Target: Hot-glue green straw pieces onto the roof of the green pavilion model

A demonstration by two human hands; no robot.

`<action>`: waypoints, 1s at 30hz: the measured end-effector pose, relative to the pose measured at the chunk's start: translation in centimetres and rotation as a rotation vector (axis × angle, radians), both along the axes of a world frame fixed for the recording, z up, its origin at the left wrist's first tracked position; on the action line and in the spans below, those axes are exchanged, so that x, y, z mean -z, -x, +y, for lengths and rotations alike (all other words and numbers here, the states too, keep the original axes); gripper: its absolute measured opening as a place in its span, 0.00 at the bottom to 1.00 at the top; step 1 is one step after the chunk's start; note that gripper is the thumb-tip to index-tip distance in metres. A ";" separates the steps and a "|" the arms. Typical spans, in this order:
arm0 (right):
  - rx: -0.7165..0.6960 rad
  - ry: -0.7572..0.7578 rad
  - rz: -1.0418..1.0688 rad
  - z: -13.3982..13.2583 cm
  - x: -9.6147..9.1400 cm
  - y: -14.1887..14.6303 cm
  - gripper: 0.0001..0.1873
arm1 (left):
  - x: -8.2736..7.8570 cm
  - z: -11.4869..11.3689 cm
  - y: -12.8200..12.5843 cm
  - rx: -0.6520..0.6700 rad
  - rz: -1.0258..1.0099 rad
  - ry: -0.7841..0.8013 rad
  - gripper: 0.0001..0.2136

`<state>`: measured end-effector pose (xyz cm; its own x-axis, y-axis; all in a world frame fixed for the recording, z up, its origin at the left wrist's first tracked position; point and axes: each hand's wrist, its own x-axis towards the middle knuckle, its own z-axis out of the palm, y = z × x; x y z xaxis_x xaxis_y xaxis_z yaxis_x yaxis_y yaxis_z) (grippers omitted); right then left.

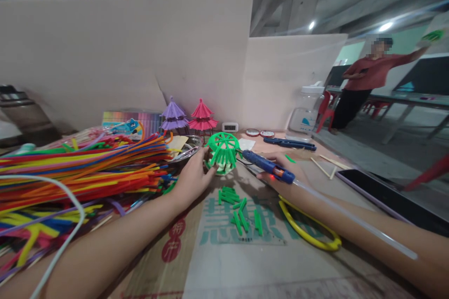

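My left hand point(199, 174) is closed on a green pipe-cleaner frame point(224, 151), a round spoked top with a row of short strips hanging down its side. My right hand point(277, 173) grips a blue hot glue gun point(261, 162), its nozzle pointing left at the frame's edge and an orange-red light glowing near the fingers. A long clear glue stick point(361, 217) sticks out of its back end over my forearm. On the cardboard below lie several short cut green pieces point(240, 212). I cannot tell whether the nozzle touches the green frame.
Bundles of coloured pipe cleaners point(80, 168) fill the left side. Purple point(172, 114) and pink point(201, 114) umbrella-shaped models stand behind. Right are a yellow ring point(308, 233), blue pliers point(290, 144), a phone point(386, 196) and a clear jug point(305, 114). A person point(366, 74) stands at far right.
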<state>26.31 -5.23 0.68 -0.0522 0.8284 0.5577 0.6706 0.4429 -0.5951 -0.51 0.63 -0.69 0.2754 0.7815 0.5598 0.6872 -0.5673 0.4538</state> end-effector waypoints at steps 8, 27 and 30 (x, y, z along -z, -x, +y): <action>0.008 0.006 -0.004 0.1 0.2 0.0 0.15 | 0.2 0.2 0.1 0.001 -0.015 0.022 0.23; -0.006 -0.009 -0.040 0.1 0.2 -0.1 0.13 | 0.1 0.4 0.1 0.003 -0.033 0.038 0.22; -0.018 -0.029 -0.053 0.2 0.2 -0.1 0.13 | 0.1 0.3 0.1 0.014 -0.046 0.045 0.22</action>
